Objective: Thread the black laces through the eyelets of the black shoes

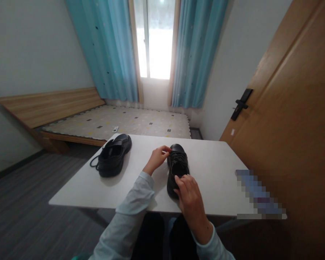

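Observation:
A black lace-up shoe (pixel 178 159) rests on the white table (pixel 216 169) in front of me, its toe toward the window. My left hand (pixel 160 157) is at the left side of its toe, thumb and fingers pinched near the laces; what they pinch is too small to make out. My right hand (pixel 188 193) is at the heel end, with its fingers curled on the shoe's opening and rim. A second black shoe (pixel 112 157) stands on the left part of the table, away from both hands, with a loose lace loop at its left side.
A pixelated flat item (pixel 260 195) lies at the table's right edge. Beyond the table is a bed (pixel 141 121) with a small white object (pixel 115 129) on it. A wooden door (pixel 292 126) stands close on the right. Blue curtains (pixel 113 54) flank the window.

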{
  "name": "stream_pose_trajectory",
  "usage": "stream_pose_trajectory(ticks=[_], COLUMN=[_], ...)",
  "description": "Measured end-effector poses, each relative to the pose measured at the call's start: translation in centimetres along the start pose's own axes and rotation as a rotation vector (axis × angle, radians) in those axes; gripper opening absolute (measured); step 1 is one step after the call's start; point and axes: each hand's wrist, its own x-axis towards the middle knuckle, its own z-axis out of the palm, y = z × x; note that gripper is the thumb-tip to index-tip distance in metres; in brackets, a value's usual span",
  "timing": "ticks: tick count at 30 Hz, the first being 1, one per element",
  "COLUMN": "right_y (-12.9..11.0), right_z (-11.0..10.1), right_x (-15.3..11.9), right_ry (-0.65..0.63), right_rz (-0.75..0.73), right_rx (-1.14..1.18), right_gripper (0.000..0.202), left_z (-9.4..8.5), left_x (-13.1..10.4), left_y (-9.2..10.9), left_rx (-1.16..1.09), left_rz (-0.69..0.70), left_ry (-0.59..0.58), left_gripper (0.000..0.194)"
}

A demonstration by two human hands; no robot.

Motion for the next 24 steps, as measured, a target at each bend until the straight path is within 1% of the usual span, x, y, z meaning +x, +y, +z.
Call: stream_pose_trajectory(ticks=[4,7,12,15,18,24], right_y=[0.4,1.6,5.1,7.6,9.7,13.4], right_z=[-0.6,-0.9,-1.3,-1.5,-1.7,-1.8], right_x=[1.7,3.0,4.8,5.7,6.4,7.3], right_ry=[-0.072,-0.130,-0.232,-0.269,-0.342,-0.398], right_rz=[-0.054,-0.048,0.029,0.074,0.126,0.259], right_rx=[-0.030,-0.067,-0.140,-0.184,-0.220,-0.285], right_gripper=[0.025,0.023,0.021,0.023,0.026,0.030], left_z=[0.0,0.0,0.1,0.1,0.1,0.0], left_x=[-0.1,-0.1,0.1,0.0,0.0,-0.1], left_y=[-0.1,-0.2,-0.4,-0.5,-0.5,-0.5], left_rx=[-0.012,-0.004,0.028,0.039,0.049,0.089], left_rz=[0.001,-0.003,0.010,0.006,0.005,0.010], left_ry=[0.009,0.006,-0.012,-0.021,-0.025,-0.039], left_gripper=[0.021,0.021,0.020,0.019,0.020,0.020])
